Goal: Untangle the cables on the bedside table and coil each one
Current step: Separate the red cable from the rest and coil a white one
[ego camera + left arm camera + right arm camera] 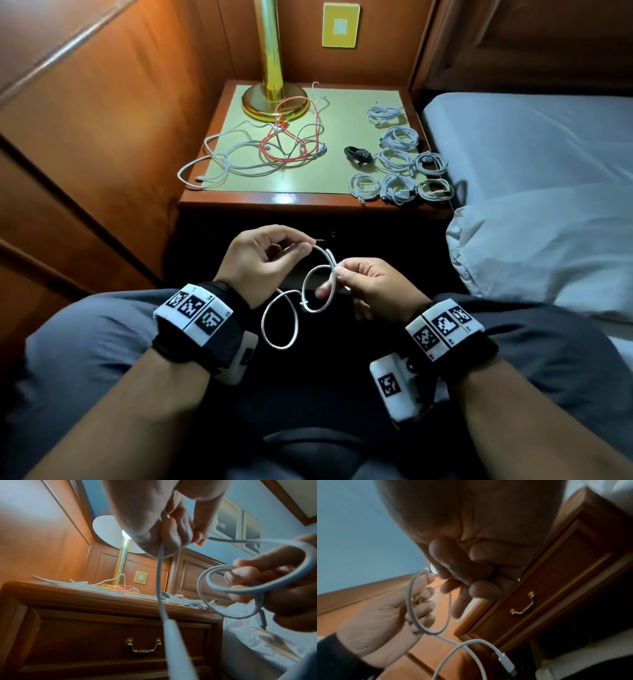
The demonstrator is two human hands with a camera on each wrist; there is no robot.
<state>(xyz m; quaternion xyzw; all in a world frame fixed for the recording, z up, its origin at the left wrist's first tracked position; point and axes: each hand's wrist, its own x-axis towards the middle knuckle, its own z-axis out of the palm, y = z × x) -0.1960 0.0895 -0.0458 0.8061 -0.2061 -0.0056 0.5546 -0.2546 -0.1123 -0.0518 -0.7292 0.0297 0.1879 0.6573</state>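
Observation:
Both hands hold a white cable (291, 315) over my lap, in front of the bedside table (239, 202). My left hand (263, 257) pinches the cable near one end between thumb and fingertips. My right hand (363, 284) pinches small loops of the same cable (240, 588). A larger loop hangs below, between the wrists. One white connector (506, 662) dangles in the right wrist view. A tangle of white and red cables (274, 147) lies on the table's left half. Several coiled white cables (397, 161) and one coiled black cable (358, 156) lie on its right half.
A brass lamp (274, 99) stands at the back of the table, its base touching the tangle. A bed with white sheets (534, 192) is at the right. Wooden wall panels (85, 137) close in the left. The table drawer (137, 642) is shut.

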